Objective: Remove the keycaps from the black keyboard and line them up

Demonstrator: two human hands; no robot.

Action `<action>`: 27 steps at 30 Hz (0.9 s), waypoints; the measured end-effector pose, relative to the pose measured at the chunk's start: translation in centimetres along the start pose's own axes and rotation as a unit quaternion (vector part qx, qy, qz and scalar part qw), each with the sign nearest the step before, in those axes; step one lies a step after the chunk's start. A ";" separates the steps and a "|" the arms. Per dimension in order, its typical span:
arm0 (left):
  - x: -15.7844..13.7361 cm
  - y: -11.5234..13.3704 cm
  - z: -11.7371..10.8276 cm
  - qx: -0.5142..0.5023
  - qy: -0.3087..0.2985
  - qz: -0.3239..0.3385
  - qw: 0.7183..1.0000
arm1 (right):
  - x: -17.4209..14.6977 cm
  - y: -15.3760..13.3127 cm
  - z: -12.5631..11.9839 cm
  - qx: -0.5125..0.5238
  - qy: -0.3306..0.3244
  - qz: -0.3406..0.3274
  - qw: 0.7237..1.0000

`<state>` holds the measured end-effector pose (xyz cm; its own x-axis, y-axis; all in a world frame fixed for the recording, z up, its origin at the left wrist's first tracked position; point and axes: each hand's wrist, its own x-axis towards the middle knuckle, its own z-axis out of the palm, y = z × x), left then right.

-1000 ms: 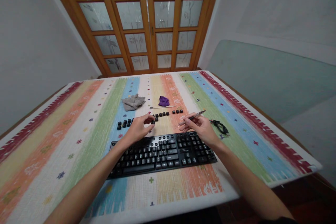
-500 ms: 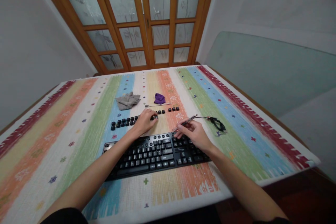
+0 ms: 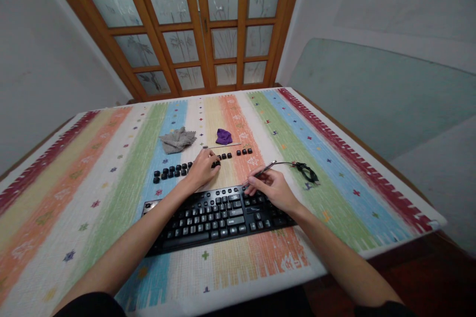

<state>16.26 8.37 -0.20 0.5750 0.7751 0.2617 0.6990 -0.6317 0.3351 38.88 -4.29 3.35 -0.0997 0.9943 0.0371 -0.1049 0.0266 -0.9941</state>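
Keyboard of black plastic [image 3: 215, 223], long and flat, lies along the near side of a table covered with a multicoloured striped cloth [image 3: 226, 262]; the left forearm crosses over its left part. The person's right hand [image 3: 273, 189] is above its far right part, thumb and fingers closed together around a slim, dark pen-like tool [image 3: 268, 167]. This tool slants, its near end pointing down at the keyboard's far edge; whether it touches cannot be told.

Farther off and to the left, the left hand [image 3: 203, 171] reaches down among small black square keycaps [image 3: 171, 169], set out in a line from left to right. Its fingertips are at one dark keycap, but whether they pinch it cannot be made out. To the right, beyond the right hand, lies a loosely coiled black cable [image 3: 308, 173].

Just beyond the keycaps lies a thin straight rod [image 3: 226, 146], with a crumpled grey cloth [image 3: 177, 140] on the left and a bunched purple cloth [image 3: 223, 136] behind it. Farthest stands a brown wooden door with glass panes [image 3: 225, 24].
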 end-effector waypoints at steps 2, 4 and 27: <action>-0.1 0.1 -0.2 -0.001 0.001 0.001 1.000 | 0.0 0.1 0.0 -0.002 -0.001 0.000 1.000; -0.3 0.0 -0.7 -0.002 0.003 0.002 1.000 | 0.0 0.1 -0.1 -0.007 -0.002 0.000 1.000; 5.2 -3.7 -2.3 0.016 -0.067 -0.030 0.997 | 0.0 0.1 0.0 -0.032 -0.008 0.001 0.999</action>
<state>15.68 14.73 1.99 0.5817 0.8050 0.1170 0.7464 -0.5854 0.3167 38.91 -4.26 3.27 -0.1149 0.9927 0.0372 -0.0416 0.0326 -0.9986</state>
